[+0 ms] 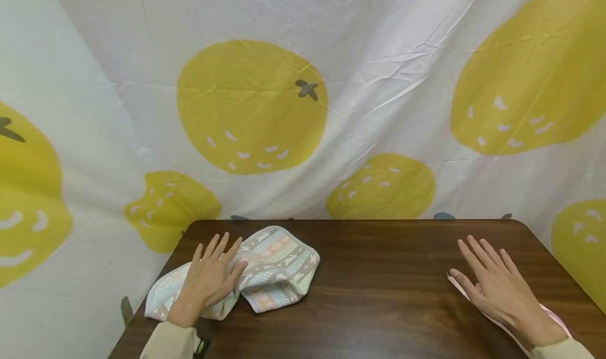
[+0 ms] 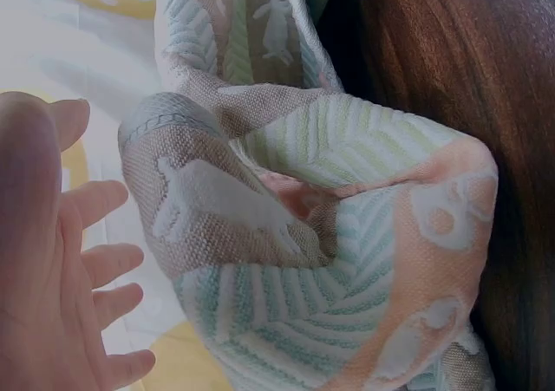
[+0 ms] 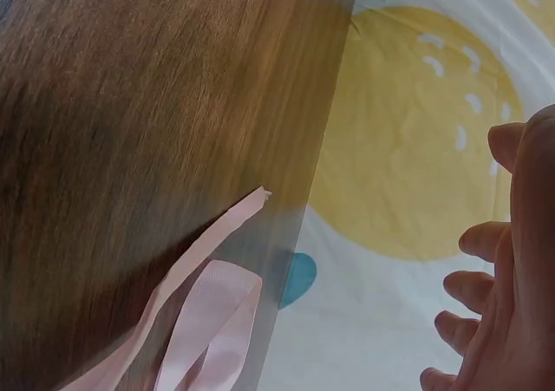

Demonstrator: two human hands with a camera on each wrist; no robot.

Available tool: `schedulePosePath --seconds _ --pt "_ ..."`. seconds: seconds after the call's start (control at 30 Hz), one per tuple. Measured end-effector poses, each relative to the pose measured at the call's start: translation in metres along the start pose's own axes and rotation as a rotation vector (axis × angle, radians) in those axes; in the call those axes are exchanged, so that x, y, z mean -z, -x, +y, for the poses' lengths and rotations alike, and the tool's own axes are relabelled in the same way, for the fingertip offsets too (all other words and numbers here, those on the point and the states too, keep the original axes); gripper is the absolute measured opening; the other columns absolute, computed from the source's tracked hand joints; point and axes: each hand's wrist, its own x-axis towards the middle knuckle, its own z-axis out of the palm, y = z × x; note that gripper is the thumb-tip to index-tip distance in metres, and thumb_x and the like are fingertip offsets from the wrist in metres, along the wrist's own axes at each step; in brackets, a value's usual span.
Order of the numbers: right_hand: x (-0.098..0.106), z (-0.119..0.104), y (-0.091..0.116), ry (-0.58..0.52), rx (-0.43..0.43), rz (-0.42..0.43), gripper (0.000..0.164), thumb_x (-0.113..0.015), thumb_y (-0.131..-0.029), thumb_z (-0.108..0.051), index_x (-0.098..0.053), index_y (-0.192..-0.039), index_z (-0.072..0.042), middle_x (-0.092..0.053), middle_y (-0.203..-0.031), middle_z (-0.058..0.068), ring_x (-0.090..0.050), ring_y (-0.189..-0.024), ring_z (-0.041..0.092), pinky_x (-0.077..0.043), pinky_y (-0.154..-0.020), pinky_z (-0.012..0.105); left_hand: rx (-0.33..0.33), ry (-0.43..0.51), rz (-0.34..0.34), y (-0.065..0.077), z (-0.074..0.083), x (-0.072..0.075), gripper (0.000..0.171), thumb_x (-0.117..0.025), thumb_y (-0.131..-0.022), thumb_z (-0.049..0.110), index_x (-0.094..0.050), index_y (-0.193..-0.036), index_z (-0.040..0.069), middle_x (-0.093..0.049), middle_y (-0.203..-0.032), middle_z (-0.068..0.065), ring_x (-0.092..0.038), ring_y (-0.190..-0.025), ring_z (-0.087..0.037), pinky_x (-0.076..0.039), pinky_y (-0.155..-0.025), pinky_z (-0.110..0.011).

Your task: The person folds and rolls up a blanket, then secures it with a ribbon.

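A crumpled patterned cloth (image 1: 279, 264) with pastel stripes and white animal shapes lies on the left part of the table. My left hand (image 1: 208, 277) is spread flat above it, fingers straight, holding nothing. In the left wrist view the cloth (image 2: 347, 261) shows its folds beside the hand (image 2: 43, 261). On the right, my right hand (image 1: 504, 293) is also spread with straight fingers and nothing in its grasp. Beneath it lies a pink ribbon (image 1: 554, 319), mostly hidden by the hand; the right wrist view shows the ribbon (image 3: 212, 322) looped, with one loose end.
The brown wooden table (image 1: 379, 296) has rounded far corners. Behind it and at the sides hangs a white curtain (image 1: 369, 112) printed with large yellow fruit. A dark band (image 1: 202, 347) sits at the left wrist.
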Motion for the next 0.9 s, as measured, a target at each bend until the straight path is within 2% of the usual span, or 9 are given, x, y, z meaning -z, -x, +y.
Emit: schedulePosePath --seconds 0.2,0.43,0.6,0.77,0.9 --pt "-0.003 -0.007 -0.006 -0.017 0.019 -0.024 0.074 -0.053 -0.1 -0.042 -0.02 -0.158 -0.01 -0.024 -0.16 0.022 -0.001 -0.153 0.03 0.013 -0.12 0.047 0.005 0.019 0.002 0.002 -0.002 -0.001 0.061 -0.038 -0.102 0.053 -0.039 -0.153 0.02 -0.033 -0.158 -0.017 -0.027 -0.146 -0.039 -0.021 -0.113 -0.065" --pt "-0.006 -0.028 -0.019 -0.103 0.034 -0.081 0.071 -0.053 -0.1 -0.043 -0.028 -0.155 -0.005 -0.032 -0.156 0.025 -0.022 -0.147 0.043 0.006 -0.121 0.049 0.035 0.044 0.006 0.003 -0.004 0.001 0.06 -0.041 -0.101 0.052 -0.045 -0.15 0.017 -0.042 -0.152 -0.021 -0.035 -0.141 -0.041 -0.026 -0.11 -0.066" --pt "-0.011 -0.047 -0.031 -0.183 0.056 -0.108 0.069 -0.056 -0.099 -0.042 -0.036 -0.151 -0.001 -0.037 -0.152 0.027 -0.031 -0.14 0.048 -0.008 -0.12 0.057 0.064 0.071 -0.002 0.006 -0.009 0.003 0.06 -0.043 -0.101 0.052 -0.045 -0.149 0.016 -0.045 -0.149 -0.022 -0.039 -0.137 -0.043 -0.029 -0.107 -0.067" --pt "-0.019 -0.067 -0.041 -0.297 0.066 -0.137 0.065 -0.058 -0.099 -0.039 -0.041 -0.148 0.001 -0.044 -0.147 0.028 -0.036 -0.135 0.05 -0.027 -0.108 0.065 0.101 0.108 -0.007 0.014 -0.018 0.006 0.06 -0.045 -0.101 0.05 -0.043 -0.15 0.015 -0.045 -0.149 -0.023 -0.04 -0.136 -0.043 -0.031 -0.106 -0.066" --pt "-0.027 -0.081 -0.05 -0.39 0.077 -0.178 0.062 -0.057 -0.1 -0.038 -0.044 -0.146 0.001 -0.049 -0.142 0.027 -0.042 -0.131 0.049 -0.036 -0.101 0.066 0.138 0.113 0.002 0.021 -0.027 0.01 0.06 -0.045 -0.102 0.049 -0.044 -0.149 0.013 -0.046 -0.147 -0.024 -0.042 -0.134 -0.045 -0.033 -0.103 -0.067"
